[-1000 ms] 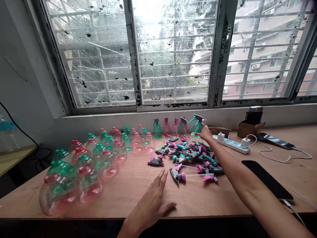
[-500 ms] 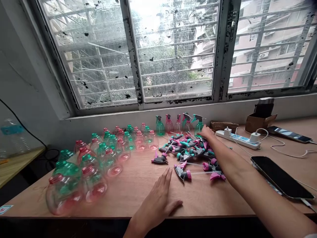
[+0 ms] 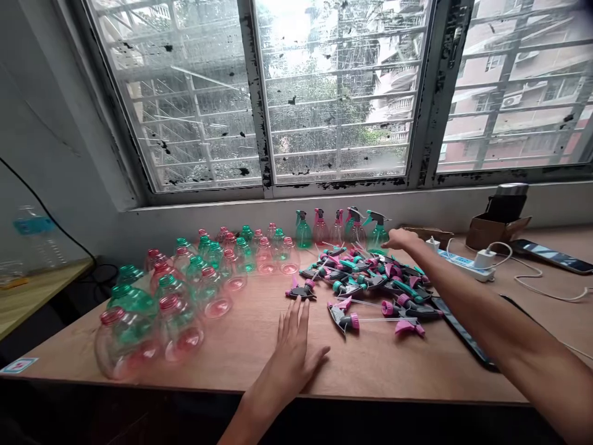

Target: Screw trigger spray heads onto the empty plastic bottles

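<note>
My left hand (image 3: 291,352) lies on the table with its fingers stretched out and thumb apart, holding nothing. Its fingertips are just in front of a black and pink trigger spray head (image 3: 302,289). At the back, my right hand (image 3: 402,238) is beside a green spray bottle (image 3: 378,236) with loosely bent fingers. A small gap seems to part most of the hand from the bottle; whether the fingertips touch it is unclear. This bottle ends a row of upright pink and green bottles with heads fitted. Below my right forearm spreads a pile of loose spray heads (image 3: 365,272).
Several open pink and green bottles (image 3: 217,303) stand at the left. On the right are a white power strip (image 3: 467,266) with cables, a phone (image 3: 467,337) partly under my forearm, another phone (image 3: 553,256) and a cardboard box (image 3: 491,233). A window rises behind.
My right hand has shifted a little right, away from the green spray bottle, which stays upright. My left hand has slid slightly forward and left. The view has shifted somewhat.
</note>
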`<action>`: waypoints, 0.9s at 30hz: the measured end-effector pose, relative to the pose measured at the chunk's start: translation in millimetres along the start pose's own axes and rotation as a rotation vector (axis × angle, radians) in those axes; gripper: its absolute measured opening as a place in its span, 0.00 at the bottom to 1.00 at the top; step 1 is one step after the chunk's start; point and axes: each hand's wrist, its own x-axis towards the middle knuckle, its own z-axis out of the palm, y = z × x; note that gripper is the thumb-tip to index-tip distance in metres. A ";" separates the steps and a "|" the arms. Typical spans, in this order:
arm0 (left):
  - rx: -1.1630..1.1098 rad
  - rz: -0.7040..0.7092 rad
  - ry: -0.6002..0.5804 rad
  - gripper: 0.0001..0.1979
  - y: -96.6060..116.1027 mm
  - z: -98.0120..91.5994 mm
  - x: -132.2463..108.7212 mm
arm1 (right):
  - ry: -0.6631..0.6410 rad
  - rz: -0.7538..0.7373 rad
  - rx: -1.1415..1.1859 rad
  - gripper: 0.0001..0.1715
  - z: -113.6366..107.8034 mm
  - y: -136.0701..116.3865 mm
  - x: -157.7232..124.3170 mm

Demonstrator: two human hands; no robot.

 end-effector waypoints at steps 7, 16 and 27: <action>0.083 0.087 -0.072 0.40 -24.5 -28.1 47.2 | 0.196 -0.401 -0.063 0.13 9.3 -44.3 -96.2; 0.201 0.169 0.201 0.22 -49.8 -29.3 120.6 | 0.346 -0.892 0.059 0.24 42.0 -71.8 -206.5; 0.334 -0.017 0.519 0.19 -83.4 -33.3 203.4 | 0.052 -0.982 -0.170 0.22 54.1 -229.6 -188.0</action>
